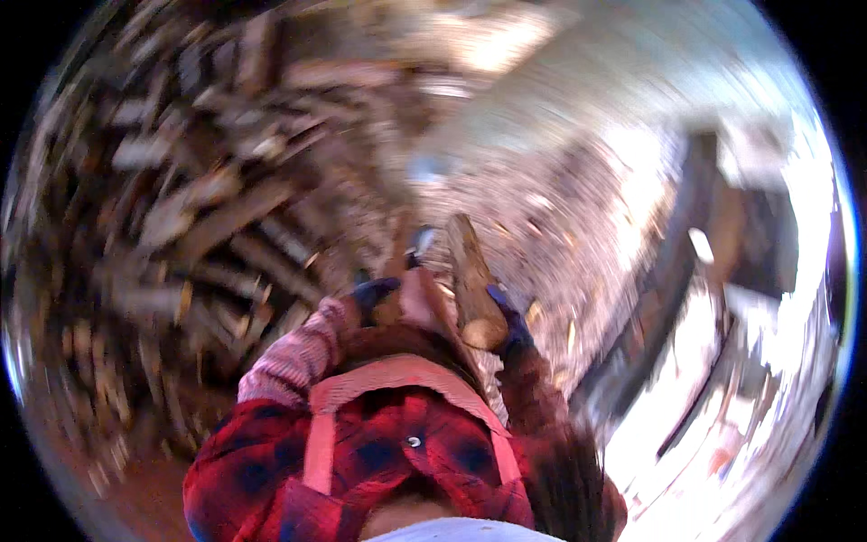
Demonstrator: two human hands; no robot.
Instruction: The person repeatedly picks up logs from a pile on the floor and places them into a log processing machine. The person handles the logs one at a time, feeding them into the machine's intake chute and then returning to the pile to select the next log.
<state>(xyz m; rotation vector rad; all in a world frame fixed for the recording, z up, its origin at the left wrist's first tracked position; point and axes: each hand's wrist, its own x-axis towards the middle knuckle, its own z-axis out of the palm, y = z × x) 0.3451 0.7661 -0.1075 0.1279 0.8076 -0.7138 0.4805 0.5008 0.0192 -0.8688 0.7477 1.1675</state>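
My shirt (262, 470): red and dark-blue check. My apron (397, 372): coral pink. Left sleeve (293, 361): pink-grey stripes. My left grip (375, 292), right grip (514, 323): both gloved dark blue. Log (472, 271): brown, tan end. Woodpile (208, 217): blurred browns, greys.

Brown, rough-sided, roughly cylindrical wooden log (472, 275) with a rounded tan near end, pointing away from the body, far end slanting slightly left, narrower reddish-brown wooden piece (397, 247) apart on its left, also pointing away, blurred, partly hidden, full outline unclear.
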